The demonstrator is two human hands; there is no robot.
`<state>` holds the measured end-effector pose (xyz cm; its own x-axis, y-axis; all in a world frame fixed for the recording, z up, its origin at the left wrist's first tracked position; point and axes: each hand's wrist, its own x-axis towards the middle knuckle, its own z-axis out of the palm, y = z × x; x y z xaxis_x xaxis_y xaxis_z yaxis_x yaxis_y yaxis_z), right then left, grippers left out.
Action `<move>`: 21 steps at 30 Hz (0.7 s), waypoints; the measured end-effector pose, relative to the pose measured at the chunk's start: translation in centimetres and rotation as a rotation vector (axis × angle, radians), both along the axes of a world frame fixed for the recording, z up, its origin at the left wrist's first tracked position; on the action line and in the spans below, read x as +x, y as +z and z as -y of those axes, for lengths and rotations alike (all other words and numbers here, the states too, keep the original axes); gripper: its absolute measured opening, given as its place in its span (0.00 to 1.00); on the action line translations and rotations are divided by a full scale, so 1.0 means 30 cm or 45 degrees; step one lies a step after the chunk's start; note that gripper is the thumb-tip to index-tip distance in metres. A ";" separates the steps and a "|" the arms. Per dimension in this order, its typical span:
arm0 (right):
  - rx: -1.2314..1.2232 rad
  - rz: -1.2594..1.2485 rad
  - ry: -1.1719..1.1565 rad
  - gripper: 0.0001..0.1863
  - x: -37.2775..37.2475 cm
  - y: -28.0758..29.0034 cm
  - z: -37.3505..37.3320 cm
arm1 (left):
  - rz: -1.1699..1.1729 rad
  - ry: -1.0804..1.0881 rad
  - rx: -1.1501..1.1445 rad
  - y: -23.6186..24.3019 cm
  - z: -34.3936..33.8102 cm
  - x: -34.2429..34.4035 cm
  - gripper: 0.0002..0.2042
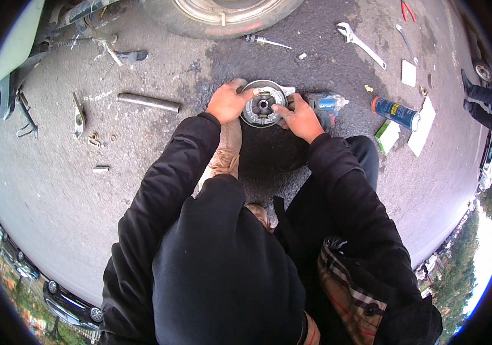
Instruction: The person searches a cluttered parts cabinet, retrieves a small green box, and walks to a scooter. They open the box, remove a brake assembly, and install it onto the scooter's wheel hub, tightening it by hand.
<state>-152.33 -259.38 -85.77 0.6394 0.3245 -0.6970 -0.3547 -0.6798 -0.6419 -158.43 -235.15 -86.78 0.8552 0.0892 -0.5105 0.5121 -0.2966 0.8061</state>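
A round metal brake plate (263,119), with curved shoes inside its rim and a hub at its centre, is held low in front of me, above the pavement. My left hand (227,103) grips its left edge, the thumb lying over the upper part of the face. From the other side my right hand (303,119) closes on the right edge, its thumb reaching toward the hub. A pale lug juts from the plate's upper right. Just beyond my right hand lies a blue and black power tool (327,108). Fingers behind the plate are hidden.
A wheel (223,26) stands ahead. On the left lie a metal tube (149,102), a ratchet-like tool (78,116) and small hardware (94,140). To the right are a spray can (396,113), a green-white box (388,136), an adjustable wrench (362,45) and a person's legs (484,100).
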 end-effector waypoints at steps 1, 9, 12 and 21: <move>0.015 0.000 0.010 0.26 0.002 0.008 0.001 | 0.013 0.032 -0.051 0.010 -0.001 -0.008 0.28; 0.151 0.105 0.110 0.30 -0.028 0.046 0.027 | 0.308 0.058 -0.293 0.080 0.007 -0.075 0.26; 0.243 0.013 0.089 0.30 -0.032 0.064 0.031 | 0.305 -0.007 -0.242 0.078 0.004 -0.083 0.26; 0.156 0.723 0.510 0.34 -0.015 0.175 0.012 | 0.533 -0.179 0.060 0.117 0.042 -0.115 0.22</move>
<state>-152.77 -259.74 -80.51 0.7083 0.6660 -0.2340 0.3207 -0.5989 -0.7338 -161.87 -236.40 -83.26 0.9929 -0.0280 -0.1154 0.0962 -0.3810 0.9195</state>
